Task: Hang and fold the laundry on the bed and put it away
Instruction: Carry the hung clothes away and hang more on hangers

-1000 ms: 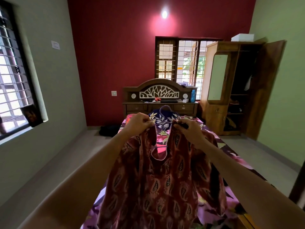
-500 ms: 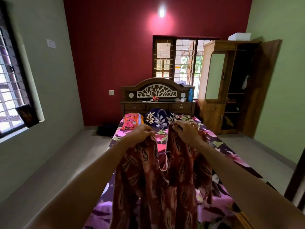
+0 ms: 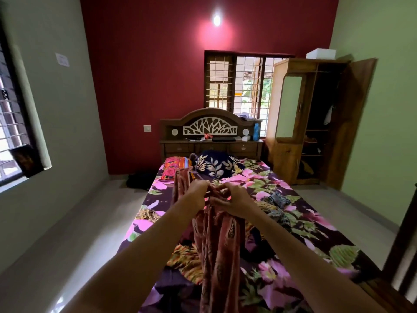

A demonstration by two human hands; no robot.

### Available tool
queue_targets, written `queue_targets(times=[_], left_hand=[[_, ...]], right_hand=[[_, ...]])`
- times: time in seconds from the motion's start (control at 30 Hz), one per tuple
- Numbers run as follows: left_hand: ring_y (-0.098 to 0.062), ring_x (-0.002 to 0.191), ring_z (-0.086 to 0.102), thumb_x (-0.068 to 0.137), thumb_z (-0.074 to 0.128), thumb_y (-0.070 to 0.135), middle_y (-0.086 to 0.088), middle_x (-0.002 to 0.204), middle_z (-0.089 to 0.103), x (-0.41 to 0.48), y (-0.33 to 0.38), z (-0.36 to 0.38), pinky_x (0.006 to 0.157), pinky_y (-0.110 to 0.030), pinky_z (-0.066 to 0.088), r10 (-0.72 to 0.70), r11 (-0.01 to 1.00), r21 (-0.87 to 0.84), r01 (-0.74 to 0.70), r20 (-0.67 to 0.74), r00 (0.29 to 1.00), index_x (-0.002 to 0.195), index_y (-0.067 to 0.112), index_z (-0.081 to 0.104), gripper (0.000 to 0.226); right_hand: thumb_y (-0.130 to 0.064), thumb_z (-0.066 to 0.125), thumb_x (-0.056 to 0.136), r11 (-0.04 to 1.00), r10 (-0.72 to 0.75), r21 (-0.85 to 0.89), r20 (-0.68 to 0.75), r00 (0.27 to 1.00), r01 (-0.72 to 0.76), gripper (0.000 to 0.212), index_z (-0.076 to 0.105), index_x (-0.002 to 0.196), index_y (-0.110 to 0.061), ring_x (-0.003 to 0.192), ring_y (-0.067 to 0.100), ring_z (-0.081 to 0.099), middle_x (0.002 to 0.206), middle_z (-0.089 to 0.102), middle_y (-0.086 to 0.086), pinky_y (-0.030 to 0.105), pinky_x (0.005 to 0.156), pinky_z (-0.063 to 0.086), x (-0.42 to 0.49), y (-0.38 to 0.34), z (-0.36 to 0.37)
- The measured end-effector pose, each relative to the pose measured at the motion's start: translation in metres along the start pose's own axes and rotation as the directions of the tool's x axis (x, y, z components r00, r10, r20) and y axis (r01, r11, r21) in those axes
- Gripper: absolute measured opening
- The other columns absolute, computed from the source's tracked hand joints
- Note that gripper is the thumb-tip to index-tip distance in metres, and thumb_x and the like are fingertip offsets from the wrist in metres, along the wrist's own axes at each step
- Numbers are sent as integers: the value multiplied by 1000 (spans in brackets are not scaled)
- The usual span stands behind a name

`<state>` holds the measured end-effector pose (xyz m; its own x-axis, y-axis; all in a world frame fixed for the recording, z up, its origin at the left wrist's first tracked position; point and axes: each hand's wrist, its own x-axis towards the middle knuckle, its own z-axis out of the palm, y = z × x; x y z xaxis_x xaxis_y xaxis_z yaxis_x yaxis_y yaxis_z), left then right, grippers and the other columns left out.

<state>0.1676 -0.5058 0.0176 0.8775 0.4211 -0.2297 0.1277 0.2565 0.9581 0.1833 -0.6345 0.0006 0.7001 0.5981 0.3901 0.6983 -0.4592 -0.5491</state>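
Red-brown dress [image 3: 218,245] pinched at its top in left hand [image 3: 198,196] and right hand [image 3: 234,201], close together, hanging down over the bed [image 3: 306,224]: lift high, shake loose, then match the edges to fold.

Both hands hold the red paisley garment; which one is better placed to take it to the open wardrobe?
Right, probably. The right hand grips the garment at its bunched top, on the side nearer the wardrobe, which stands open right of the bed. The left hand pinches it farther away.
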Motion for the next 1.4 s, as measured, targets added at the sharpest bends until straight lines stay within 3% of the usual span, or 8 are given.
queue_targets(times=[0.2,0.3,0.4,0.6,0.77,0.93,1.2,1.4], left_hand=[[-17,64,54,94,47,7,-9,77,56,4,-1,8,46,-27,43,-4,1000,2,4,46,999,117,3,53,23],[-16,71,56,95,48,9,-8,85,56,4,0,6,52,-27,40,9,1000,24,-11,65,998,124,5,47,29],[-17,75,57,97,47,14,-7,88,57,6,1,4,55,-28,40,7,1000,27,-10,98,995,123,9,48,27],[-18,75,59,96,48,31,-6,84,61,11,4,-5,57,-27,43,145,978,120,-172,206,968,90,16,56,19],[-14,64,56,96,50,24,-7,79,63,35,-1,-29,46,-19,39,389,844,348,-409,130,912,89,14,52,13],[-25,70,64,91,58,17,-15,84,66,54,-6,-43,66,-39,55,449,780,458,-427,67,891,77,16,55,15],[-27,101,62,84,64,22,-14,107,67,60,-29,-12,80,-30,44,420,425,756,-498,323,848,111,5,61,32],[-27,98,61,81,67,21,-15,109,66,49,-46,44,75,-28,43,368,382,749,-542,414,832,109,5,63,33]], right_hand=[[-21,55,93,945,-129,-322,-211,969,56,33,58,124,-12,97,26,63,111,63,8,45,90,47,-10,23,10],[-3,51,93,973,-219,-99,-119,968,208,41,47,135,-5,97,15,62,112,60,2,11,82,47,-14,22,7],[0,49,93,950,-301,-124,-112,947,287,46,40,139,-1,96,22,66,116,64,16,7,81,45,-11,21,4],[-2,49,94,961,-241,-204,-278,930,188,45,43,138,-4,83,29,69,105,67,20,26,74,55,-6,20,9],[-5,42,99,978,-56,-209,-384,921,-28,40,42,139,-3,92,28,68,116,63,21,32,79,57,-3,39,5],[10,45,91,946,2,-286,-470,883,-154,49,42,138,-1,104,30,64,128,58,20,27,89,50,-10,54,-16],[16,47,84,902,68,-312,-579,812,-298,51,50,132,0,96,34,67,117,64,22,43,84,56,-54,81,-53],[15,46,86,853,67,-384,-591,804,-354,51,47,135,0,101,34,65,122,61,22,43,92,53,-110,97,-92]])
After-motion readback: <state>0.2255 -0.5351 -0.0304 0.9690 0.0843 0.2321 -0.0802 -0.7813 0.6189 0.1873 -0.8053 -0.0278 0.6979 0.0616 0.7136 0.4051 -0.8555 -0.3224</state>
